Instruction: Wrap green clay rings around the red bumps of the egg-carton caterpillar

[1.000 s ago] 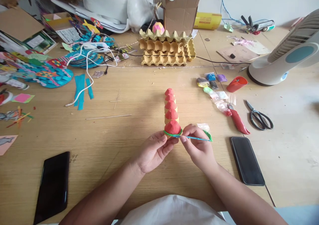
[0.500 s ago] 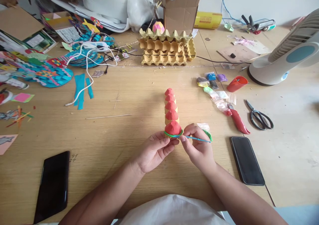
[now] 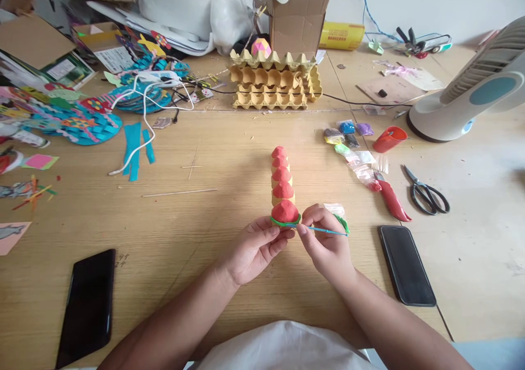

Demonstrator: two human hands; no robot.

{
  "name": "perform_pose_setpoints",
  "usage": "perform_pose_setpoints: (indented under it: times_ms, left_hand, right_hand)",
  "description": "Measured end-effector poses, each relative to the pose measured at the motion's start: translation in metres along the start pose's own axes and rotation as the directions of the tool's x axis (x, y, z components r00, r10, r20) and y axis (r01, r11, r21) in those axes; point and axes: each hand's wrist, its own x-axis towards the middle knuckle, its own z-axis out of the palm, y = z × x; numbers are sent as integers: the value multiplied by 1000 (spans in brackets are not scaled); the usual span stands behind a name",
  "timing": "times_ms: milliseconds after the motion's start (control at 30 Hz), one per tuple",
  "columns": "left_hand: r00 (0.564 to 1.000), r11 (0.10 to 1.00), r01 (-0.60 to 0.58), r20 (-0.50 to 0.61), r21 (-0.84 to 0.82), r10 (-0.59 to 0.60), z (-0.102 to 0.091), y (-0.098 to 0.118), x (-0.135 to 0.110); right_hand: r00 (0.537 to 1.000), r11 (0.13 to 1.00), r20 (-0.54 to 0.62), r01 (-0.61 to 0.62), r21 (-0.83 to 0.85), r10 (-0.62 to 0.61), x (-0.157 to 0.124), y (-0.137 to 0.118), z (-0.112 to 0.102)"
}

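A strip of egg carton (image 3: 289,196) points away from me, its several cups capped with red clay (image 3: 283,189). Green clay (image 3: 275,222) rims the nearest cup. My left hand (image 3: 256,247) grips that near end, thumb on the side and fingers curled beneath. Pinched in my right hand (image 3: 328,244) is a thin blue clay modelling tool (image 3: 324,230), its tip against the green rim. Just behind the right hand lies a clear packet with green clay (image 3: 340,222), partly covered by the hand.
Scissors (image 3: 426,192), a red-handled knife (image 3: 394,198), a red cup (image 3: 389,139) and a phone (image 3: 407,266) lie to the right. Another phone (image 3: 87,304) is at left. Egg cartons (image 3: 268,99) stand at the back; a fan (image 3: 463,91) stands at far right.
Both hands stay almost in place, with the tool tip still at the green rim. The whole view has shifted very slightly.
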Motion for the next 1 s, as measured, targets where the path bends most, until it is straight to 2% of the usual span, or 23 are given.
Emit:
perform_pose_setpoints:
  times_ms: [100,333,533,733,1000]
  left_hand:
    - [1000,1000,5,-9,8,-5,0,0,0]
    - [1000,1000,4,-20,6,-4,-1,0,-1]
    - [1000,1000,-1,23,-2,1,-1,0,0]
    - [1000,1000,4,25,-8,-4,-1,0,-1]
    - [999,1000,-3,43,-23,4,-2,0,0]
  right_hand:
    - [999,997,-25,-30,71,32,-1,0,1]
    - [999,995,-30,-30,99,33,-2,2,2]
    - [1000,992,-15,-20,121,22,-3,2,4]
    - [1000,997,-24,-1,77,3,-3,4,5]
    - [994,994,-22,104,-40,-104,-3,7,6]
